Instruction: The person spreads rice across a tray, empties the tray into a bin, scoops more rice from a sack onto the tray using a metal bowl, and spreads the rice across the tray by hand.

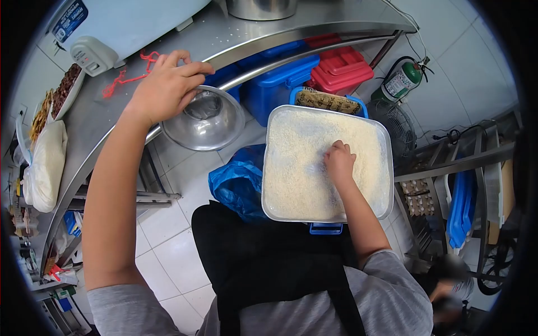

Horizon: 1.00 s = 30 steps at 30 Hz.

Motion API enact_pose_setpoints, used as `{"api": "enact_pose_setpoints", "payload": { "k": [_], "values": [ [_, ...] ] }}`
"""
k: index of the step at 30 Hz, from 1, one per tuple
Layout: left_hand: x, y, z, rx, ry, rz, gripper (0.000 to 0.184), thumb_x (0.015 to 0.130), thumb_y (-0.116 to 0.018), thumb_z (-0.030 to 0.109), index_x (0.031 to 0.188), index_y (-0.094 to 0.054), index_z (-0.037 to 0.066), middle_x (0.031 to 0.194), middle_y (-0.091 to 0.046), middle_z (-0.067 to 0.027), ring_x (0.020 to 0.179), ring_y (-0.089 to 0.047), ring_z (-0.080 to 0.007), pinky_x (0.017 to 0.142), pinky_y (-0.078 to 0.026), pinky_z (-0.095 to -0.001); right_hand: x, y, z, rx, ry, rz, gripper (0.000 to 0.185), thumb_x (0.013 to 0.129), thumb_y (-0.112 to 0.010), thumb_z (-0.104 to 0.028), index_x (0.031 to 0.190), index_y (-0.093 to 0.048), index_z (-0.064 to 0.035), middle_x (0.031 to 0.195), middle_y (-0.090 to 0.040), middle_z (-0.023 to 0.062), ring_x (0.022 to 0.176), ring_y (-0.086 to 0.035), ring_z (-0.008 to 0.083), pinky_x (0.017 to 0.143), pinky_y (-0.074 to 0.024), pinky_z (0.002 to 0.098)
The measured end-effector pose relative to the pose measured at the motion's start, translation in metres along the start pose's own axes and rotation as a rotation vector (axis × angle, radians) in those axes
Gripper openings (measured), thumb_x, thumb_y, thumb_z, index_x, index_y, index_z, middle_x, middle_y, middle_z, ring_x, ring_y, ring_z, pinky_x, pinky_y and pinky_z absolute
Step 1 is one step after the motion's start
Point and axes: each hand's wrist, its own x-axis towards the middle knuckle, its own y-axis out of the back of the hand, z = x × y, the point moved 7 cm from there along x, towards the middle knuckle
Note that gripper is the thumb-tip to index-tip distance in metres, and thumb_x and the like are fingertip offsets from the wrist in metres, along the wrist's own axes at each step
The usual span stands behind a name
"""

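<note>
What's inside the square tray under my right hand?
Pale grains cover most of the tray, thinner-looking near your right hand. What lies beneath the thicker grains or directly under the hand is covered.

No wording can be read for certain; the dark blue label (68, 21) on the white appliance (134, 25) at far left carries pale print too small to make out; the pale label (397, 85) on the green extinguisher (413, 72) at far right is likewise illegible; dark lettering on the brown packet (328, 101), beyond the tray (390, 168), is unclear.
</note>
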Motion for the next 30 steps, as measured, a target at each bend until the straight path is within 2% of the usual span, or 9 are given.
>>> {"api": "enact_pose_setpoints", "payload": {
  "k": [1,3,6,8,11,13,16,22,30],
  "values": [
    [0.000,0.000,0.000,-0.006,0.004,-0.001,0.013,0.073,-0.067,0.009,0.083,-0.060,0.006,0.126,-0.056,0.0060,0.111,-0.046,-0.0292,0.092,-0.040,-0.0411,-0.003,0.001,0.001,0.026,-0.010,0.017,0.010,0.074,-0.065,-0.012,0.080,-0.070,-0.0051,0.101,-0.059,0.0038,0.097,-0.054,0.0239,0.075,-0.0405,0.0463],
    [0.000,-0.002,-0.002,-0.013,0.016,-0.039,0.018,0.076,-0.067,0.012,0.094,-0.065,0.010,0.125,-0.055,0.0090,0.114,-0.046,-0.0269,0.091,-0.042,-0.0422,-0.005,-0.001,0.001,0.001,-0.014,0.016,0.009,0.075,-0.066,-0.012,0.079,-0.070,-0.0055,0.101,-0.060,0.0037,0.097,-0.054,0.0238,0.074,-0.0406,0.0462],
    [-0.001,0.002,0.001,-0.021,-0.001,0.008,0.013,0.073,-0.067,0.008,0.083,-0.060,0.006,0.127,-0.056,0.0059,0.111,-0.046,-0.0283,0.092,-0.040,-0.0405,0.000,-0.009,-0.003,-0.077,-0.013,0.014,0.009,0.076,-0.066,-0.013,0.078,-0.071,-0.0062,0.100,-0.060,0.0037,0.097,-0.055,0.0240,0.074,-0.0414,0.0468],
    [-0.001,0.003,0.001,-0.026,-0.008,0.002,0.014,0.072,-0.067,0.007,0.084,-0.060,0.005,0.127,-0.057,0.0054,0.111,-0.046,-0.0286,0.092,-0.041,-0.0405,-0.001,-0.012,0.000,-0.139,-0.028,-0.021,0.009,0.077,-0.065,-0.013,0.079,-0.071,-0.0065,0.100,-0.060,0.0037,0.097,-0.055,0.0242,0.075,-0.0420,0.0476],
    [-0.001,-0.001,-0.001,-0.023,-0.021,0.004,0.019,0.071,-0.065,0.003,0.089,-0.059,0.004,0.128,-0.056,0.0037,0.111,-0.047,-0.0300,0.094,-0.040,-0.0413,0.002,-0.013,0.023,-0.037,-0.071,-0.077,0.010,0.078,-0.065,-0.013,0.083,-0.072,-0.0084,0.102,-0.060,0.0038,0.098,-0.056,0.0251,0.078,-0.0434,0.0484],
    [-0.001,-0.003,-0.002,-0.012,-0.056,0.014,0.021,0.071,-0.064,0.002,0.092,-0.059,0.004,0.128,-0.056,0.0031,0.110,-0.047,-0.0300,0.094,-0.040,-0.0414,0.001,-0.002,0.052,0.297,-0.126,0.117,0.012,0.080,-0.064,-0.012,0.087,-0.074,-0.0136,0.102,-0.061,0.0033,0.099,-0.057,0.0253,0.081,-0.0445,0.0474],
    [0.000,-0.006,-0.003,-0.007,-0.067,0.013,0.023,0.073,-0.063,0.002,0.096,-0.058,0.003,0.129,-0.055,0.0024,0.108,-0.047,-0.0304,0.095,-0.041,-0.0418,-0.011,0.002,0.061,0.396,-0.111,0.150,0.013,0.080,-0.067,-0.012,0.088,-0.074,-0.0186,0.100,-0.062,0.0019,0.099,-0.057,0.0251,0.081,-0.0445,0.0451],
    [0.001,-0.008,-0.005,0.013,-0.060,0.007,0.021,0.076,-0.062,0.003,0.097,-0.059,0.002,0.128,-0.056,0.0017,0.107,-0.047,-0.0305,0.097,-0.041,-0.0415,-0.022,0.004,0.027,0.226,0.012,0.200,0.012,0.074,-0.075,-0.018,0.086,-0.074,-0.0201,0.097,-0.062,-0.0010,0.095,-0.056,0.0224,0.077,-0.0407,0.0421],
    [0.000,-0.009,-0.004,0.047,-0.064,0.017,0.021,0.077,-0.063,0.004,0.097,-0.059,0.003,0.129,-0.055,0.0030,0.108,-0.046,-0.0298,0.098,-0.040,-0.0413,-0.007,0.011,0.005,0.030,0.199,0.158,0.007,0.074,-0.073,-0.017,0.081,-0.074,-0.0195,0.096,-0.060,-0.0038,0.090,-0.054,0.0204,0.076,-0.0381,0.0406]
  ]
}}
